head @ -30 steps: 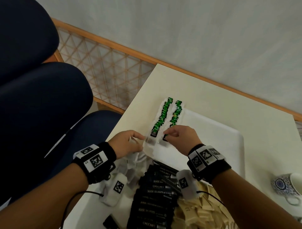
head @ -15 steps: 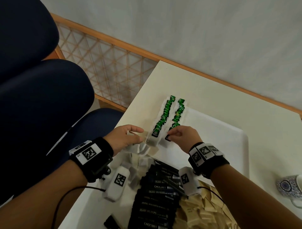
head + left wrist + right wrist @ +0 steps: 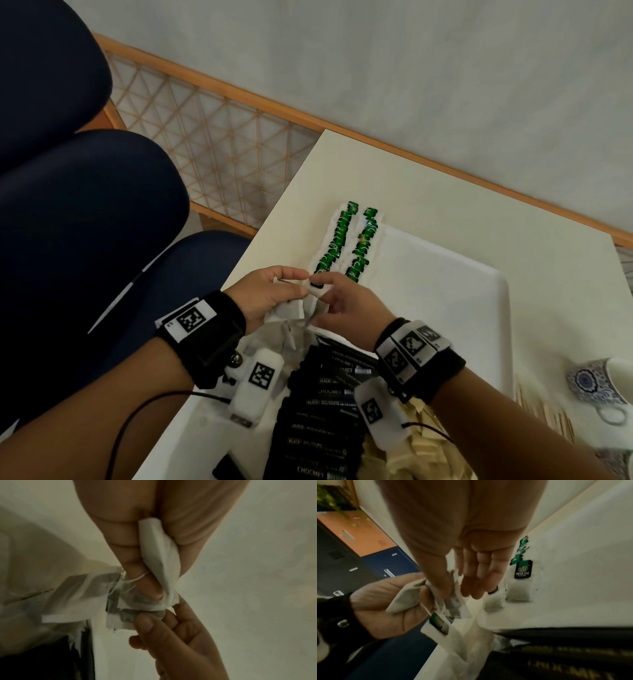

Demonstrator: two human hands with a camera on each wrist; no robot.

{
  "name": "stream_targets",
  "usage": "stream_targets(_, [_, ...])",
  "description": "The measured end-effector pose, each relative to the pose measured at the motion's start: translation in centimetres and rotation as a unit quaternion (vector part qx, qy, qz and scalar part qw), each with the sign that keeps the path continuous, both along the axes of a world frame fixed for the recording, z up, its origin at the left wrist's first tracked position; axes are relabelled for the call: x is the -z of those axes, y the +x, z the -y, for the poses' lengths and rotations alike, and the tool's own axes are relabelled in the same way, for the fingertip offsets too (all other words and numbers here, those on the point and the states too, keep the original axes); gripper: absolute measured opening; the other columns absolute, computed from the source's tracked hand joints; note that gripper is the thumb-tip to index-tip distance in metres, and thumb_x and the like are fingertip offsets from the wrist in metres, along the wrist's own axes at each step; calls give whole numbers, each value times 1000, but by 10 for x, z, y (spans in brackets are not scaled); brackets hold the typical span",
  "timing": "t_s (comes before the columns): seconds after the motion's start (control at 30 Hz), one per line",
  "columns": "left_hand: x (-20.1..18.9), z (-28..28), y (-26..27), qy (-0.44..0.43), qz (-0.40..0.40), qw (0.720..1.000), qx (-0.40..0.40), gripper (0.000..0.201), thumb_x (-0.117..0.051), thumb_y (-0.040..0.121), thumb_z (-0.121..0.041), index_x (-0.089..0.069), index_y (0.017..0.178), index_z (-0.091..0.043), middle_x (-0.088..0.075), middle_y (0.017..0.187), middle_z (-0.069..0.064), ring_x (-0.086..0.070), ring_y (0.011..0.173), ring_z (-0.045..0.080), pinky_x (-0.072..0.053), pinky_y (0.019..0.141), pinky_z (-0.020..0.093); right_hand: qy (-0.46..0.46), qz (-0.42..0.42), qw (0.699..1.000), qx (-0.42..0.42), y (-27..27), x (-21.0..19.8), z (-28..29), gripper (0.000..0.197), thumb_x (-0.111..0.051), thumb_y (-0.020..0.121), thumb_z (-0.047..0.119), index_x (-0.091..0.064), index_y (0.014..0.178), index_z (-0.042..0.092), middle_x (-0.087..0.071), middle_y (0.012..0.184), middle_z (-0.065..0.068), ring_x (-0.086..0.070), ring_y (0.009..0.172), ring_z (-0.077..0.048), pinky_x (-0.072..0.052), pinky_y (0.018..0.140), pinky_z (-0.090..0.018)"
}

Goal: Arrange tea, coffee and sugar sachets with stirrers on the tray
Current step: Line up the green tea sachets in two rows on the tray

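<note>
Two rows of green-tagged tea bags lie along the left edge of the white tray. At the near end of the rows, my left hand grips a small bunch of tea bags with strings and tags hanging. My right hand meets it and pinches one tea bag of that bunch between thumb and index finger. The right wrist view shows this pinch, the left hand on a folded bag, and a "green tea" tag at a row's end.
Black coffee sachets are stacked in the near part of the tray, with pale beige sachets to their right. A blue patterned cup stands on the table at the right. Dark blue chairs are to the left.
My right hand left the near end of the right row and moved left to the bunch in my left hand, where it now pinches one bag. The left hand lifted slightly towards it.
</note>
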State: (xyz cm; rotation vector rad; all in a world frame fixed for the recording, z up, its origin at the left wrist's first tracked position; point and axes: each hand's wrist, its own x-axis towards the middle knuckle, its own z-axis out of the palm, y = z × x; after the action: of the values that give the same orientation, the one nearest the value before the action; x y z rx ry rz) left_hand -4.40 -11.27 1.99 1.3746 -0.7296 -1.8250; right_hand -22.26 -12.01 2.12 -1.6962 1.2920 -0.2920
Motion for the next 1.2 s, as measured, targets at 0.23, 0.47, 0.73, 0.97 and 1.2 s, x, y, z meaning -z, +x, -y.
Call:
stream_targets(0.23, [7, -3, 11, 13, 34, 999, -24, 21, -63, 85, 4, -63, 100, -10, -67, 79, 7, -64, 60, 11, -54, 55, 20, -24, -48, 998, 44, -13, -5, 12, 13, -71, 80, 21, -71, 89, 31, -68, 73, 1, -59, 68, -12, -53, 70, -32])
stream_targets(0.47, [10, -8, 9, 71, 55, 995, 34, 32, -66, 87, -32, -67, 105, -6, -68, 73, 0, -59, 61, 10, -48, 54, 24, -141, 5, 984, 111, -12, -7, 10, 10, -71, 83, 25, -74, 89, 32, -61, 69, 13, -51, 59, 1, -37, 58, -9])
stream_targets(0.73, [7, -3, 5, 69, 90, 992, 62, 26, -73, 76, -44, -71, 78, -18, -61, 74, 0, -53, 73, 13, -42, 65, 26, -237, 43, 968, -67, -5, -1, -6, 24, -74, 78, 19, -75, 101, 29, -59, 85, 10, -51, 79, 5, -38, 68, -7])
stream_targets(0.97, [6, -6, 5, -43, 138, 986, 87, 9, -68, 85, -7, -72, 93, -8, -67, 59, -1, -54, 45, 5, -42, 45, 15, -182, 52, 980, 52, -8, -5, 1, 20, -67, 87, 24, -69, 103, 35, -57, 94, 14, -57, 80, -2, -43, 70, -11])
stream_targets(1.2, [4, -8, 4, -86, 185, 972, 118, 11, -70, 84, -10, -73, 91, -18, -64, 53, -10, -51, 43, 0, -40, 43, 13, -152, -37, 988, 11, -5, -12, 8, 13, -68, 85, 20, -75, 95, 25, -59, 76, 24, -55, 72, 7, -41, 66, -6])
